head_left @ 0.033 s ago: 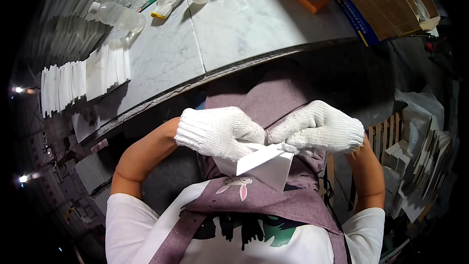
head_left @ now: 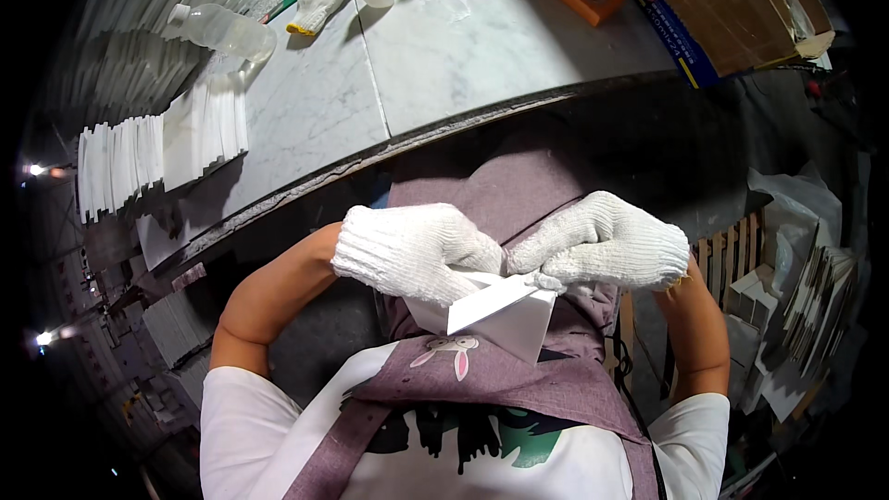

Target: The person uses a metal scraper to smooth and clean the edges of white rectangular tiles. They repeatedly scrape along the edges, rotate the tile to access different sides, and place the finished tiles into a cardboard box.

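I have both gloved hands on a folded white paper piece [head_left: 495,315] at 6 o'clock, held over the apron. The left hand [head_left: 412,252] grips its upper edge with curled fingers; the right hand [head_left: 607,241] pinches the flap's corner. I judge the crease needs firm, even pressure with edges aligned.

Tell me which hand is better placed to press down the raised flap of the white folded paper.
Probably the right hand: its fingers already pinch the raised flap's tip on the white folded paper. The left hand grips the paper's body from the other side, steadying it.
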Demonstrator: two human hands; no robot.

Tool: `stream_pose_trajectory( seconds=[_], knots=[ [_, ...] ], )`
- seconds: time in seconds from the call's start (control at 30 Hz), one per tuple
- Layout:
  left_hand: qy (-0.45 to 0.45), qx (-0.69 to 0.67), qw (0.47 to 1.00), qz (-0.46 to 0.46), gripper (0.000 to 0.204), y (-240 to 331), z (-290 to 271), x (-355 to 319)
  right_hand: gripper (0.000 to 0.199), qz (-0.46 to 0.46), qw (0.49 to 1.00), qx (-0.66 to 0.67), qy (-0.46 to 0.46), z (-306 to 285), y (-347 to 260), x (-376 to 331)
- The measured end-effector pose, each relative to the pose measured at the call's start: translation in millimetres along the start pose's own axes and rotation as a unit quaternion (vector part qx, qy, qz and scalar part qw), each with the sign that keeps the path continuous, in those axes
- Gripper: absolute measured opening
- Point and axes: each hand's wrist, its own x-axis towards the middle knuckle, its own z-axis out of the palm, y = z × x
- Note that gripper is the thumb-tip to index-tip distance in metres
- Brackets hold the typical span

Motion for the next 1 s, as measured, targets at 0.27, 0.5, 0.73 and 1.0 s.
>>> stream_pose_trajectory(
  seconds=[0.27, 0.5, 0.73, 1.0],
  knots=[
    [-0.001, 0.061, 0.997, 0.046, 0.042, -16.0, 2.4, -0.5, 0.037, -0.03, 0.996, 0.08, 0.04, -9.4, 11.4, -1.4],
    [-0.029, -0.087, 0.994, -0.059, 0.049, -13.0, -5.7, 2.2, 0.051, -0.162, 0.959, 0.164, 0.165, -4.8, 34.9, -2.6],
    [-0.051, -0.045, 0.992, -0.104, 0.051, -33.8, -18.6, 16.9, 0.049, -0.184, 0.918, 0.281, 0.209, 21.0, 63.8, 9.9],
    [0.009, -0.185, 0.98, -0.065, 0.043, -51.3, -14.0, 12.9, 0.047, -0.08, 0.98, 0.172, 0.06, 2.2, 71.1, -8.3]
  ],
)
